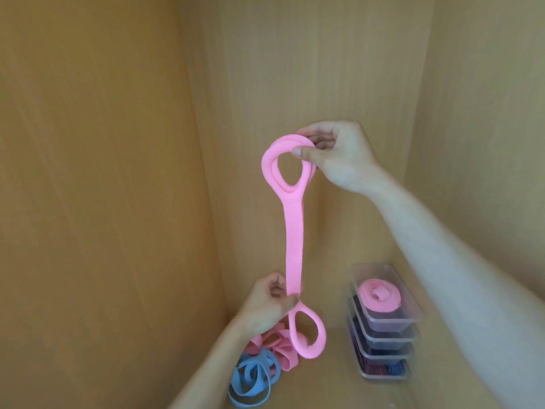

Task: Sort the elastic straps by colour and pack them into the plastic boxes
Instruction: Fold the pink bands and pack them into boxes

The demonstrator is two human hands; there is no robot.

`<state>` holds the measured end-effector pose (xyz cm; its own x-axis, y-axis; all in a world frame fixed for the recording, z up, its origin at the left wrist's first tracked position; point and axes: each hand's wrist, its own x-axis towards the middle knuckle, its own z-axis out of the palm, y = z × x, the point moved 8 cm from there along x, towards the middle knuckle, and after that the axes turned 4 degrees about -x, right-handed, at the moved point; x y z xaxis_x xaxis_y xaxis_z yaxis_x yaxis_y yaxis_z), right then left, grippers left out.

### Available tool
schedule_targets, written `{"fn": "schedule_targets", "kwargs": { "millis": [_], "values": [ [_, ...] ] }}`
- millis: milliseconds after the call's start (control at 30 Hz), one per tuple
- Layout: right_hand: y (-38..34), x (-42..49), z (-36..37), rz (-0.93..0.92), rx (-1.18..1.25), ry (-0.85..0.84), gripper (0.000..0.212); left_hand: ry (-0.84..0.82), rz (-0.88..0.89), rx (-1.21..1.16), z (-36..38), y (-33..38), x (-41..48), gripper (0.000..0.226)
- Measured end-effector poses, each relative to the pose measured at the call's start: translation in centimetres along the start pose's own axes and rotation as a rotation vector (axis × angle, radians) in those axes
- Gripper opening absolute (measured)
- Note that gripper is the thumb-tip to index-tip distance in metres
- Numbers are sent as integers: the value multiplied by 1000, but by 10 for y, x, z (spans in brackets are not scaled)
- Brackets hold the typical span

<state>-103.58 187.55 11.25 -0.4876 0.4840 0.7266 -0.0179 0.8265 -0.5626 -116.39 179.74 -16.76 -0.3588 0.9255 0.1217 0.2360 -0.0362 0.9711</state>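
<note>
A long pink elastic strap (293,240) hangs stretched upright between my hands. My right hand (336,154) pinches its coiled upper loops between thumb and fingers, high in the middle of the view. Lower down, my left hand (269,302) grips the strap's bottom part, and a free pink loop curls below that hand. Under it lies a loose pile of pink straps (274,346) and blue straps (250,379) on the wooden surface. To the right stands a stack of clear plastic boxes (383,323); the top box holds a rolled pink strap (380,296).
Wooden panels (118,143) close in the space on the left, back and right. The lower boxes of the stack hold dark purple, red and blue straps. Bare wooden surface (324,385) lies between the pile and the stack.
</note>
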Motion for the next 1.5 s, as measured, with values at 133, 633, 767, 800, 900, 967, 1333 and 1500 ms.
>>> {"fn": "schedule_targets", "kwargs": {
  "millis": [133,633,767,800,900,967,1333,1500],
  "values": [
    [-4,0,-1,-13,2,-8,24,176,24,-18,-22,0,-1,24],
    [-27,7,3,-81,28,-53,25,40,21,10,-13,15,2,25],
    [-21,5,-1,-47,1,-43,22,23,3,-50,-7,9,1,26],
    [-19,4,-2,-37,-5,-40,22,17,7,-34,-7,10,0,25],
    [-14,4,-3,-9,-18,-31,20,-8,21,8,-5,9,-1,22],
    [-12,3,-2,2,-30,-31,18,-18,13,7,-4,7,-2,21],
    [-7,7,1,13,-43,-12,26,72,-15,38,-16,1,-3,25],
    [-3,6,1,20,-70,7,23,-1,-85,-12,-11,-11,-6,29]
  ]
}}
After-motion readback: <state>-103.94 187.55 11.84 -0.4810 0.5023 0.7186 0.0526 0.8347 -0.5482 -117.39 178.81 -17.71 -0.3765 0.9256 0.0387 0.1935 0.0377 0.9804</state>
